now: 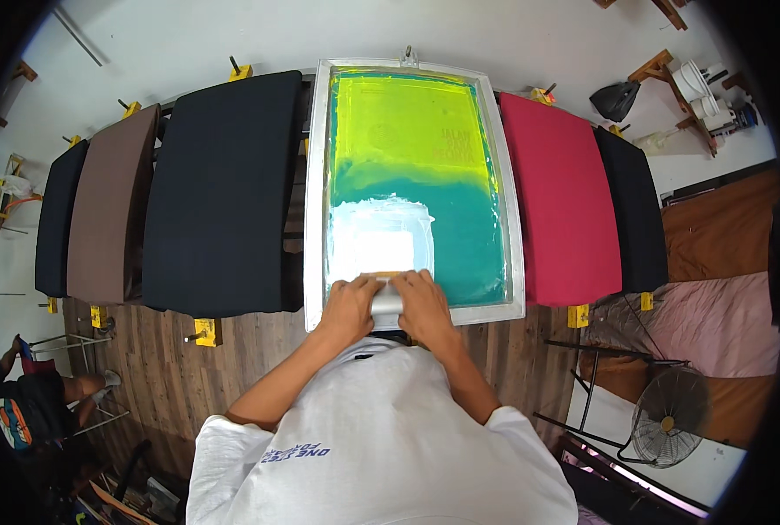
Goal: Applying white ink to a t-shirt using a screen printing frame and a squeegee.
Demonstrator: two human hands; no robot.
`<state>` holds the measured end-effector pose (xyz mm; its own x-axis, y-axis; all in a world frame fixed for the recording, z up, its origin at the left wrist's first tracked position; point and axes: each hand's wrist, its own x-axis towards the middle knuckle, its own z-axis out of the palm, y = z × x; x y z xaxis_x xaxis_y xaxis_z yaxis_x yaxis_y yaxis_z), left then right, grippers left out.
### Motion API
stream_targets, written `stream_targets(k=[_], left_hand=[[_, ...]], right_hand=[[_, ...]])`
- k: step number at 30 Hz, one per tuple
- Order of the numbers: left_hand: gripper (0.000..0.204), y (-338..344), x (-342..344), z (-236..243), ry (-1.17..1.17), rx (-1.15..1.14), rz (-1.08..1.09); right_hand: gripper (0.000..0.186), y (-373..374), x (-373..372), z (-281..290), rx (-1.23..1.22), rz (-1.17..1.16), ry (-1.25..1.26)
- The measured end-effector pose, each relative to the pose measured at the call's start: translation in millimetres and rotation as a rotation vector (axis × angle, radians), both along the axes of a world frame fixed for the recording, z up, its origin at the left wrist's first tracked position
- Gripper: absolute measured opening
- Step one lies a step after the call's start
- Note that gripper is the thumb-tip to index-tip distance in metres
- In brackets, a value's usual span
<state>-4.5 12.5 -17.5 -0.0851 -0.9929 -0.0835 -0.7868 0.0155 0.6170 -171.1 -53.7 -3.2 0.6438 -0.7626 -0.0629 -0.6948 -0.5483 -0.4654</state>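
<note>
A silver-framed printing screen [512,219] stands at the centre, its mesh yellow-green at the far end and teal nearer me [460,245]. White ink [377,232] covers its lower left. My left hand [349,308] and my right hand [425,306] both grip a silver squeegee [385,299] at the screen's near end, fingers curled over it from either side. The squeegee's lower edge is largely hidden by the hands and ink.
Fabric-covered platens flank the screen: black [219,192], brown [105,210], red [560,201] and dark [635,210]. Another person [31,402] is at lower left by a metal frame. A standing fan [670,411] is at lower right, buckets [692,87] at upper right.
</note>
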Motion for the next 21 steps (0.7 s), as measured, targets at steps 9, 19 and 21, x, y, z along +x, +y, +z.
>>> stream_targets(k=[9, 19, 21], left_hand=[[0.037, -78.6, 29.8, 2.1, 0.002, -0.050, 0.040], [0.058, 7.4, 1.3, 6.2, 0.007, 0.092, -0.057], [0.047, -9.9, 11.1, 10.8, 0.067, 0.054, -0.079]], right_hand=[[0.032, -70.5, 31.5, 2.0, -0.030, 0.026, 0.064], [0.043, 13.8, -1.6, 7.0, 0.070, 0.029, 0.042], [0.040, -5.3, -0.6, 14.9, 0.086, 0.071, 0.040]])
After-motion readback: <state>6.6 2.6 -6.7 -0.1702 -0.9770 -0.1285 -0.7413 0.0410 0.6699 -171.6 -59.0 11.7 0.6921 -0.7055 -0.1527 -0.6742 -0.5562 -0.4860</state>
